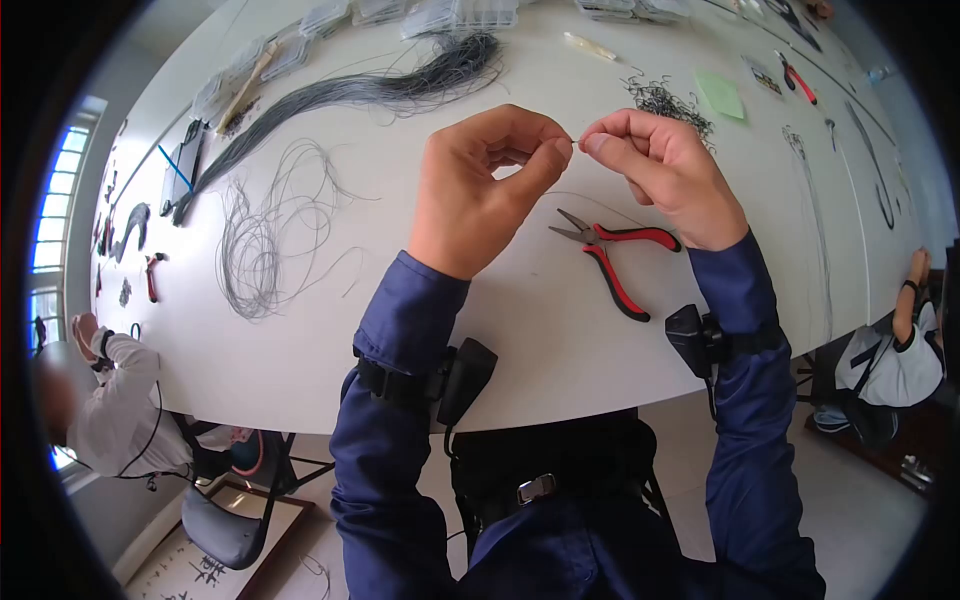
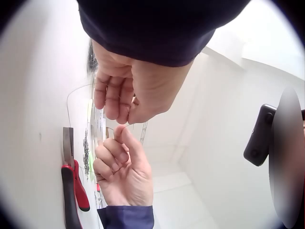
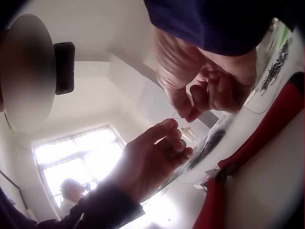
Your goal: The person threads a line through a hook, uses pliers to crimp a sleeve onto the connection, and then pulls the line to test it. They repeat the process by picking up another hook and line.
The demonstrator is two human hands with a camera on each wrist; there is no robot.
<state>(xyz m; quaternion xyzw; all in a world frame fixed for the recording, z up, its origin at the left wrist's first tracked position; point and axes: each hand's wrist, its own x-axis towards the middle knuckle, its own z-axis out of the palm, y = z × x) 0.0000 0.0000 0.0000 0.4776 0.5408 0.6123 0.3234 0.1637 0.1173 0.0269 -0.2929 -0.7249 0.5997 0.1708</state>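
Note:
Both hands are raised over the white table with their fingertips nearly meeting. The left hand point(image 1: 490, 185) pinches a thin wire between thumb and index finger. Close beside it the right hand point(image 1: 670, 170) pinches the same fine wire point(image 3: 177, 117), its other fingers curled. A thin strand point(image 1: 600, 202) arcs over the table below the hands. Red-and-black pliers point(image 1: 605, 250) lie with jaws apart below the right hand; the left wrist view shows the pliers point(image 2: 71, 176) too. What sits at the fingertips is too small to tell.
A loose wire coil point(image 1: 270, 240) and a long grey wire bundle point(image 1: 330, 95) lie to the left. Small dark pieces point(image 1: 668, 100), a green note point(image 1: 720, 93) and clear boxes point(image 1: 460, 15) stand farther back. People sit at both sides.

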